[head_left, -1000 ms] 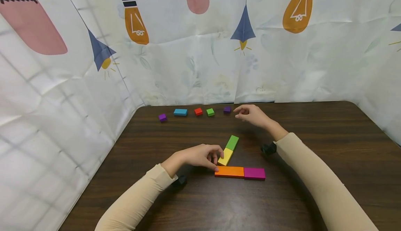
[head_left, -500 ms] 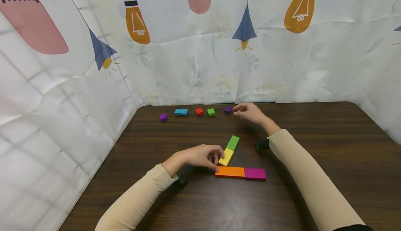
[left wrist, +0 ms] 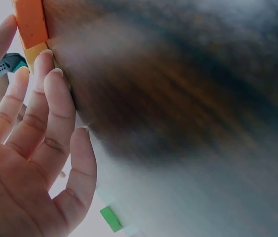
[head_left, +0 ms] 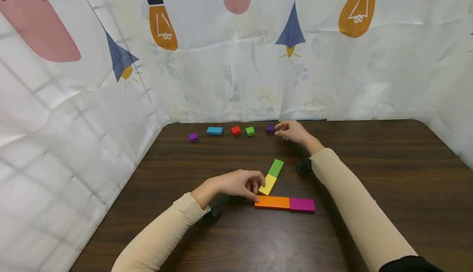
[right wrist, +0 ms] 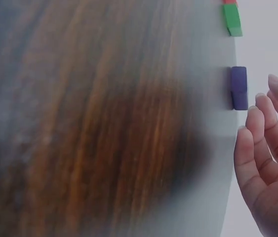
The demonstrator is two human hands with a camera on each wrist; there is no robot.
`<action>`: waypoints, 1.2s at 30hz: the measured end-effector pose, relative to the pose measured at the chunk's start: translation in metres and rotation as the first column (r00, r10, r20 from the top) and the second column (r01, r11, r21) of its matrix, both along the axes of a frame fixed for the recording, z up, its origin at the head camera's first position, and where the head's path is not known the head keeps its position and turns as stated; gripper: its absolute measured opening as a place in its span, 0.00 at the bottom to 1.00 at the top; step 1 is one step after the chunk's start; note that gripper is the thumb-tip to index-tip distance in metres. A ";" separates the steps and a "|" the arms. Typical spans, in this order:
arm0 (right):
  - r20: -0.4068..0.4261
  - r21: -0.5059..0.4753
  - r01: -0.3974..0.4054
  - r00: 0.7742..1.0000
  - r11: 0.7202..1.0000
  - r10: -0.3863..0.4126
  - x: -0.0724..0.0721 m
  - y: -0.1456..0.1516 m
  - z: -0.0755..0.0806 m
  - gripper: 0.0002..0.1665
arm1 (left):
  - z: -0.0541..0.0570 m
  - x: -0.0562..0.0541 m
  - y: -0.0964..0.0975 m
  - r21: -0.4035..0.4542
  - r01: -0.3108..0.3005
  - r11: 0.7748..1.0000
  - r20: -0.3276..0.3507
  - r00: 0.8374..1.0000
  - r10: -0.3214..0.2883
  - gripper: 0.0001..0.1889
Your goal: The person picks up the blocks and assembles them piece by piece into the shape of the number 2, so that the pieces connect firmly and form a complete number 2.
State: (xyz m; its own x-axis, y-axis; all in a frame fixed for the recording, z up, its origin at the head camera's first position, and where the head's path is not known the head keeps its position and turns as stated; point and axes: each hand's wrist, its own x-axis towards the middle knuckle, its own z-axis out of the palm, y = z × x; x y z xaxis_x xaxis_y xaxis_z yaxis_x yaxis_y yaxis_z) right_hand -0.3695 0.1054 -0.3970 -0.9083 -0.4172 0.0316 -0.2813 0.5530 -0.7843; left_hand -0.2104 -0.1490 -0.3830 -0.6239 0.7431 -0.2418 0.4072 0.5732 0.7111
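In the head view my left hand [head_left: 238, 183] rests at the left ends of two block rows. Its thumb tip touches the orange block [head_left: 272, 202], and its index finger lies at the yellow block [head_left: 267, 185]. A magenta block [head_left: 302, 205] adjoins the orange one; a green block [head_left: 276, 168] adjoins the yellow one, slanting up and right. The left wrist view shows that hand's fingers extended, not wrapped round anything. At the far table edge my right hand [head_left: 293, 132] has its fingertips right beside a dark purple block [right wrist: 239, 88], thumb and fingers apart.
Left of the dark purple block, along the far side of the dark wooden table [head_left: 166, 173], stand a small green block [head_left: 250, 131], a red block [head_left: 235, 130], a blue block [head_left: 214, 131] and a violet block [head_left: 194, 137]. A printed curtain [head_left: 236, 79] hangs behind.
My right hand has moved left to the dark purple block, its sleeve following. The left hand keeps its place on the orange and yellow blocks. The view has shifted slightly.
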 end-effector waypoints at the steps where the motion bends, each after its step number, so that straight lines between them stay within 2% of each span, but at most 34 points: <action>1: 0.002 0.001 0.002 1.000 1.000 -0.002 -0.001 0.000 -0.001 0.19 | -0.001 0.000 0.000 0.001 0.001 1.000 0.000 1.000 -0.001 0.18; 14: 0.061 0.017 0.030 0.998 0.999 -0.031 -0.014 -0.010 -0.002 0.22 | -0.002 -0.003 0.000 -0.001 0.005 1.000 0.002 1.000 -0.005 0.18; 25: 0.038 0.045 0.070 0.997 0.997 -0.071 -0.015 -0.018 -0.001 0.24 | -0.005 -0.004 0.000 0.003 0.000 1.000 0.009 1.000 0.000 0.18; 36: 0.075 0.158 0.083 0.993 0.984 -0.096 -0.021 -0.024 0.001 0.29 | -0.006 -0.005 -0.001 -0.011 -0.005 1.000 0.008 1.000 0.005 0.18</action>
